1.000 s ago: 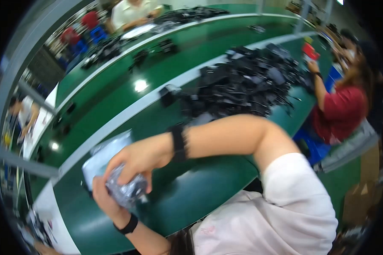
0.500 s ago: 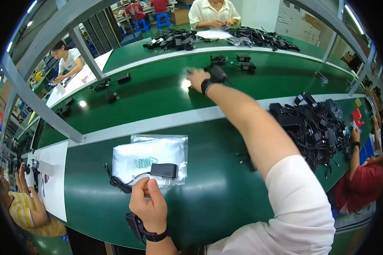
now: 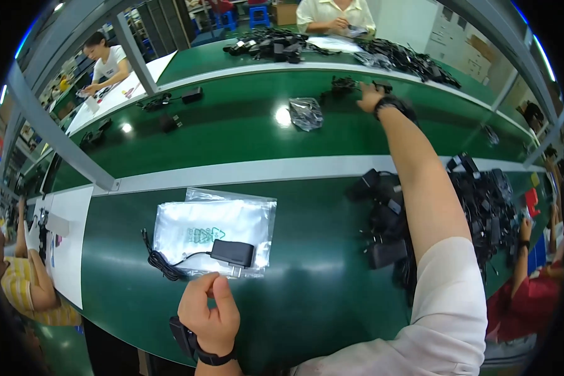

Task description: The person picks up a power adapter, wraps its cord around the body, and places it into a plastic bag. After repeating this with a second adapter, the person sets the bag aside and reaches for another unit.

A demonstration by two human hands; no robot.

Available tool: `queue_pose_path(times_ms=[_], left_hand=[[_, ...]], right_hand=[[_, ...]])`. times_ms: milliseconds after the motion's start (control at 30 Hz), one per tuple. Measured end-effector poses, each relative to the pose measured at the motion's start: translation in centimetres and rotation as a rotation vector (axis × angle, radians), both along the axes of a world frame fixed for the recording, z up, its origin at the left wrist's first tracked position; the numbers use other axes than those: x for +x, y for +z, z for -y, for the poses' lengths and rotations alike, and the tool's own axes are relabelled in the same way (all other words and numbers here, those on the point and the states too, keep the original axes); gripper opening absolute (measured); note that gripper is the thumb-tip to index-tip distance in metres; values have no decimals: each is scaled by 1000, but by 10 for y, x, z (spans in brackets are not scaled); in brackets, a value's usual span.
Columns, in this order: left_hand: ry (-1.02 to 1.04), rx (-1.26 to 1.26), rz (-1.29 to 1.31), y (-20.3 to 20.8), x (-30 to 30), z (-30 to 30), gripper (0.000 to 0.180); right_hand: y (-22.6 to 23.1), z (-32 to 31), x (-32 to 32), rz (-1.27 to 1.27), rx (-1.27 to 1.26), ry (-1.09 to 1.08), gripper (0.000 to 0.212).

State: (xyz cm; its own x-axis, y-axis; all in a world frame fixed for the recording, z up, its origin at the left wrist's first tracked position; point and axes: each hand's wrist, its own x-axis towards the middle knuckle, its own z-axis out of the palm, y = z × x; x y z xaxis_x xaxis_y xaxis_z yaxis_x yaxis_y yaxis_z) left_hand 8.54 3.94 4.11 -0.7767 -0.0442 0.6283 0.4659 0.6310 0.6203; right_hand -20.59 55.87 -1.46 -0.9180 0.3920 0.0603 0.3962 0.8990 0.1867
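My left hand point(image 3: 210, 316) rests low over the near table, thumb and fingers curled together, and nothing shows in it. Just beyond its fingertips lies a black power adapter point(image 3: 232, 253) with metal prongs; its bundled cable point(image 3: 163, 266) lies to the left. The adapter sits on flat clear plastic bags point(image 3: 210, 216) with a green print. My right hand point(image 3: 371, 98) reaches across to the far green surface, at a black adapter point(image 3: 382, 86) and a coiled cable point(image 3: 343, 85). Its finger grip is too small and partly hidden to judge. Left of it lies a clear-bagged dark item point(image 3: 306, 114).
A large pile of black adapters point(image 3: 482, 200) spreads under and beyond my right arm. A pale rail point(image 3: 257, 170) divides the near table from the far surface. Metal posts point(image 3: 75, 150) frame the left. Co-workers sit opposite and at both sides; more adapters pile at the back.
My right hand has moved right along the far surface, from beside the bright reflection to the coiled cable and adapters. The bagged item now lies uncovered there. My left hand stays curled near the adapter.
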Motion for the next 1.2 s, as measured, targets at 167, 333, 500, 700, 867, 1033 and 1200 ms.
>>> queue_pose_path(times_ms=[167, 333, 500, 700, 867, 1033, 1200], left_hand=[[18, -93, 4, -4, -7, 4, 14], [44, -151, -36, -4, -5, 8, 13], [-41, -104, -52, -4, -6, -1, 9], [-415, 500, 625, -3, 7, 0, 20], [-925, 1175, 1085, -23, -12, -3, 67], [-1166, 1404, 893, -11, 6, -17, 61], [-1042, 1708, 670, -21, -7, 2, 32]], right_hand=[[-28, -48, 0, -91, -71, -71, 78], [-7, 9, 27, -49, -289, -120, 71], [60, 25, 36, 40, -75, 330, 23], [194, 175, 155, -49, -989, 567, 16], [186, 265, 236, -176, -1123, 1178, 26], [128, 332, 300, -28, -1819, 1109, 20], [87, 360, 328, -63, -2117, 601, 63]])
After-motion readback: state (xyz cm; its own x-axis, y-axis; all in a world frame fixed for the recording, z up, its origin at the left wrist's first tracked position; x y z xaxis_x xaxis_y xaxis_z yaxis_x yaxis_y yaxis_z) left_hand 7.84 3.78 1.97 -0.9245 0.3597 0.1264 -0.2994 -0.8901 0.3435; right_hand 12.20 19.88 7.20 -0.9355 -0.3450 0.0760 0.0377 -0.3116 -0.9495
